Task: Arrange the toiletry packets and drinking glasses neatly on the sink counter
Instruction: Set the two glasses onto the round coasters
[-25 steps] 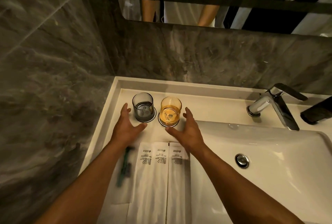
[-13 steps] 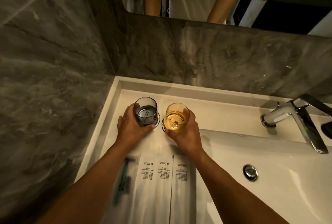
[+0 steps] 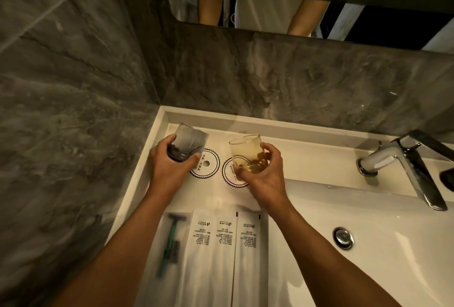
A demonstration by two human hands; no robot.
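A smoky grey drinking glass point(image 3: 188, 143) and an amber drinking glass point(image 3: 248, 153) are both lifted and tilted above two round scalloped paper coasters point(image 3: 205, 163). Nearer, white printed toiletry packets point(image 3: 222, 252) lie side by side (one holds a green razor point(image 3: 170, 242)).

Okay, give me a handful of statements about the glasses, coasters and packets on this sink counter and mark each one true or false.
1. The left hand holds the grey glass lifted off its coaster. True.
2. The amber glass stands on its coaster. False: the right hand holds it raised and tilted above the right coaster.
3. The two round coasters lie side by side on the counter. True.
4. The white packets are stacked on the coasters. False: they lie flat at the counter's near edge, apart from the coasters.
5. The razor packet lies left of the white packets. True.
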